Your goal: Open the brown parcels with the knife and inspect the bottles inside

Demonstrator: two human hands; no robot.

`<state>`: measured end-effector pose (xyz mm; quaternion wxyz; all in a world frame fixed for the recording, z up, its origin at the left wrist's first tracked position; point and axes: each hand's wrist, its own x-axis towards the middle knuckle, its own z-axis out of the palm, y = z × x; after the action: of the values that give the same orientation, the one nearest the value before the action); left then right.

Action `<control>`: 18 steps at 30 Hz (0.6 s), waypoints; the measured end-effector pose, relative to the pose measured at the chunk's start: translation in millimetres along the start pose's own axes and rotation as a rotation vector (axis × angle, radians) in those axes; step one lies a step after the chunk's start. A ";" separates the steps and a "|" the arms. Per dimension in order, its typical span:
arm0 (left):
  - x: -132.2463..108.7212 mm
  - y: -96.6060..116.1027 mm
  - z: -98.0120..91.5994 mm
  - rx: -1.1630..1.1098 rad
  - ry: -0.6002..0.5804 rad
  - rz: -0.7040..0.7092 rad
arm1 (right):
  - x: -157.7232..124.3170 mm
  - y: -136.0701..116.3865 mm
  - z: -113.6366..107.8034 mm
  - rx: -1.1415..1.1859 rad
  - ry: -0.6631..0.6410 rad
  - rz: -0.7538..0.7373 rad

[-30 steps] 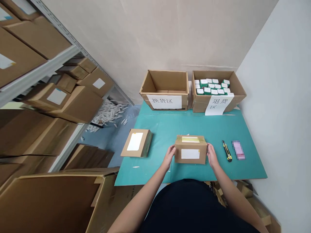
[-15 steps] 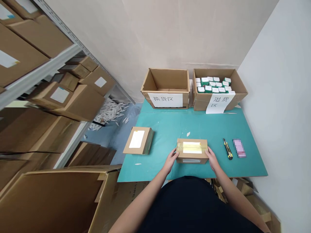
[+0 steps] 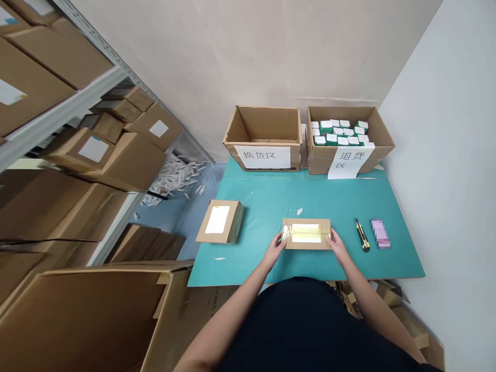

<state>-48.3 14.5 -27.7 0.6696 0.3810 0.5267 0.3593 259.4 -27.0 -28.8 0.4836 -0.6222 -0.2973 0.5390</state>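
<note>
I'm clasping small taped box [image 3: 307, 233] by its ends, left hand [image 3: 276, 247] and right hand [image 3: 338, 244] closed on it, flat on near worktop [image 3: 271, 196]. Tape still sealing it; utility knife [image 3: 361, 235] lying untouched just right. Second box [image 3: 220, 221] sitting left. Two labelled cartons [image 3: 263, 135] standing far.

I tipped the taped parcel [image 3: 306, 233] flat, tape side up, my left hand [image 3: 276, 247] and right hand [image 3: 338, 245] sliding to its ends.

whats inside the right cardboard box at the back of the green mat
The open brown cardboard box holds rows of small green-and-white cartons. Anything beneath them, and the box floor, is covered.
</note>
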 end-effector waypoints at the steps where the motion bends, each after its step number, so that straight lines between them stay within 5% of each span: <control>1: -1.0 0.0 0.3 0.003 0.000 -0.004 | -1.1 -0.8 -0.1 -0.010 0.000 0.002; 12: -16.1 14.8 3.3 0.092 0.057 -0.092 | -22.6 -10.2 -1.5 -0.006 0.031 0.016; 18: -21.8 16.2 5.9 0.171 0.138 -0.198 | -30.6 6.0 -47.0 -0.114 0.238 0.016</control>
<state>-47.8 1.8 -2.9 0.6290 0.3571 0.6352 0.2710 296.1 -69.6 -24.9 0.4749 -0.7106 -0.2633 0.4473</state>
